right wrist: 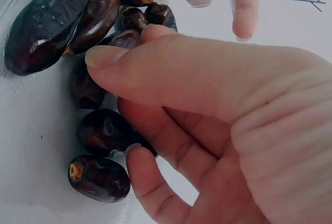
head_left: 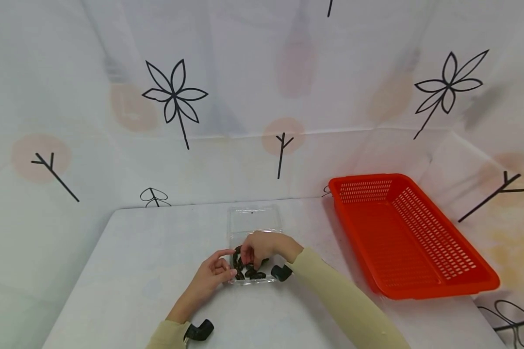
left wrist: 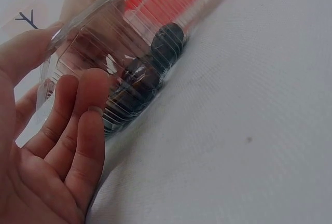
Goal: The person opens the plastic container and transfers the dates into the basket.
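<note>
Right in the middle stretch of the white cloth-covered counter (head_left: pixel 148 271), toward its far edge, dark brown, glossy, wrinkled oval dates (right wrist: pixel 45 24) lie in the base of a clear plastic clamshell box (head_left: pixel 262 280), several of them touching; one date shows a pale tan stem end. The right hand (head_left: pixel 264 245) reaches down into the base with its fingers bent, the thumb lying right over the dates and the fingertips among them; whether they are clamped on a date cannot be told. The left hand (head_left: pixel 208 276) is clamped on the left side of the box, thumb and bent fingers set against its ridged wall and rim, through which the dates show. The transparent lid (head_left: pixel 254 220) stands open on the side facing the counter's far edge. Pale yellow-beige sleeves (head_left: pixel 349 300) cover both forearms, and a small black device (head_left: pixel 200 330) sits at each wrist. Along the counter's right edge, well apart from the box, stands a bright red rectangular plastic basket (head_left: pixel 388 242) with perforated walls. Past the counter's far edge hangs a white backdrop cloth (head_left: pixel 236 97) printed with black line flowers, twigs and soft peach blots.
</note>
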### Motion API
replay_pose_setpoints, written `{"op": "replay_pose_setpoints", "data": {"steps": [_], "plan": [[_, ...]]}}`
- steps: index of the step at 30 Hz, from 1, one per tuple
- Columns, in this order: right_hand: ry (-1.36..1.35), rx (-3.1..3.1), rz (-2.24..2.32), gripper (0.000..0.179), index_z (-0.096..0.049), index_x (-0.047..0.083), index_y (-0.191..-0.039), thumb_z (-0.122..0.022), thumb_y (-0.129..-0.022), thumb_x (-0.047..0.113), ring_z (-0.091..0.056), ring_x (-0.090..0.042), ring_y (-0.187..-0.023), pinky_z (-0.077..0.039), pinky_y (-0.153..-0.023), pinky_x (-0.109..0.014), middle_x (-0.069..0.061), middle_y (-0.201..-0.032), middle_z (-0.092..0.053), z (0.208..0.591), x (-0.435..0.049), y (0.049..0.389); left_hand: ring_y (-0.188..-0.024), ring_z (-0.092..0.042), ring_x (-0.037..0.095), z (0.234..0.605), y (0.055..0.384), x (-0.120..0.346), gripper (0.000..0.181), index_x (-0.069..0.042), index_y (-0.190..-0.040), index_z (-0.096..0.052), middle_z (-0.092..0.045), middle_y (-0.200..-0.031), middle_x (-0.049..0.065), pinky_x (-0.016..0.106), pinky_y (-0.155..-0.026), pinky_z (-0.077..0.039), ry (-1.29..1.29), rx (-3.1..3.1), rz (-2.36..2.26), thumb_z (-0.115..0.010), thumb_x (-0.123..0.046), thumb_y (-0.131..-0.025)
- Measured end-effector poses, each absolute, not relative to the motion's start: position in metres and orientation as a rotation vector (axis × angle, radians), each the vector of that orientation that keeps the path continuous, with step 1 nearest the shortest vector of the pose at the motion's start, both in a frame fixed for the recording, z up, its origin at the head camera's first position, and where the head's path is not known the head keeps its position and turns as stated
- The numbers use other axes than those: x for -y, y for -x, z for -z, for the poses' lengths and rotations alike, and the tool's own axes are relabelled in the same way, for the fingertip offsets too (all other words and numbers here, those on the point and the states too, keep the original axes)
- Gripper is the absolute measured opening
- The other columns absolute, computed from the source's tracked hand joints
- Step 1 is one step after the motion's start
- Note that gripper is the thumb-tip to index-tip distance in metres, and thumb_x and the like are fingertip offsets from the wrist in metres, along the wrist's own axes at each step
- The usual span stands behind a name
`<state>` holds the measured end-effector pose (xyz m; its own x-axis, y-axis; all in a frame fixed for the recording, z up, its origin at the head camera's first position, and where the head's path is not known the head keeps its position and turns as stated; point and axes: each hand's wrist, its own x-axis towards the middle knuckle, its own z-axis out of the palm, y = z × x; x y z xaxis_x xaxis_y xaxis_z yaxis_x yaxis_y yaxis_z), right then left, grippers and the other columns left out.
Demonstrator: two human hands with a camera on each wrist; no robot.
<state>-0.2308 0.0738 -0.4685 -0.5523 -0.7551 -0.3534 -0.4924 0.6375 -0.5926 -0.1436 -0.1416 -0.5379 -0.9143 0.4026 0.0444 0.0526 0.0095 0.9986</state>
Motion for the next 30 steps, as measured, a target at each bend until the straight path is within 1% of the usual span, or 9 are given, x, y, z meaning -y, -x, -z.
{"op": "replay_pose_setpoints", "data": {"steps": [6,10,16,21,23,27,30], "plan": [[0.965,-2.284,0.566,0.028,-0.078,0.021,-0.089,-0.084,-0.073,-0.002,-0.056,-0.003,-0.071,-0.048,-0.067,-0.021,0.012,-0.077,-0.064,0.47,-0.074,0.231,-0.07,-0.062,0.011,0.538,0.144,0.143,0.055,0.002,-0.139,-0.047,-0.056,-0.082,0.002,0.027,-0.066,-0.053,-0.459,-2.048,-1.973,-0.072,-0.007,-0.091],[0.962,-2.261,0.636,0.025,-0.079,0.02,-0.09,-0.084,-0.075,0.001,-0.056,-0.005,-0.073,-0.048,-0.068,-0.022,0.011,-0.081,-0.065,0.468,-0.077,0.231,-0.07,-0.062,0.011,0.539,0.144,0.143,0.055,0.002,-0.14,-0.047,-0.056,-0.082,0.002,0.027,-0.066,-0.053,-0.463,-2.04,-1.971,-0.072,-0.007,-0.092],[0.969,-2.191,0.823,0.025,-0.079,0.015,-0.095,-0.082,-0.077,-0.001,-0.058,-0.007,-0.079,-0.05,-0.073,-0.023,0.009,-0.087,-0.065,0.462,-0.084,0.231,-0.07,-0.063,0.011,0.54,0.144,0.143,0.054,0.001,-0.139,-0.047,-0.057,-0.082,0.003,0.028,-0.066,-0.053,-0.471,-2.049,-1.966,-0.072,-0.007,-0.092],[1.017,-2.173,0.929,0.027,-0.078,0.009,-0.103,-0.079,-0.079,-0.003,-0.062,-0.006,-0.086,-0.051,-0.079,-0.024,0.01,-0.093,-0.067,0.455,-0.091,0.232,-0.072,-0.064,0.011,0.539,0.145,0.143,0.055,0.001,-0.141,-0.046,-0.057,-0.083,0.003,0.028,-0.067,-0.054,-0.498,-2.042,-1.967,-0.071,-0.006,-0.093],[1.034,-2.17,0.982,0.029,-0.077,0.007,-0.107,-0.077,-0.08,-0.003,-0.063,-0.005,-0.088,-0.052,-0.08,-0.024,0.01,-0.095,-0.068,0.452,-0.094,0.232,-0.071,-0.063,0.01,0.538,0.145,0.143,0.058,0.001,-0.141,-0.046,-0.056,-0.083,0.003,0.027,-0.066,-0.053,-0.497,-2.035,-1.971,-0.072,-0.005,-0.09],[1.07,-2.147,1.112,0.032,-0.076,0.005,-0.112,-0.071,-0.081,-0.002,-0.065,-0.01,-0.092,-0.052,-0.085,-0.031,0.001,-0.101,-0.069,0.448,-0.102,0.23,-0.07,-0.059,0.008,0.536,0.144,0.143,0.064,0.002,-0.142,-0.045,-0.055,-0.083,0.002,0.024,-0.065,-0.05,-0.505,-2.016,-1.985,-0.075,-0.001,-0.086],[1.062,-2.141,1.195,0.032,-0.075,0.004,-0.115,-0.07,-0.083,0.0,-0.065,-0.016,-0.097,-0.051,-0.092,-0.043,-0.008,-0.105,-0.068,0.446,-0.108,0.226,-0.069,-0.058,0.007,0.535,0.144,0.143,0.066,0.003,-0.143,-0.044,-0.054,-0.084,0.001,0.023,-0.065,-0.049,-0.509,-2.007,-1.991,-0.075,0.0,-0.085]]}}
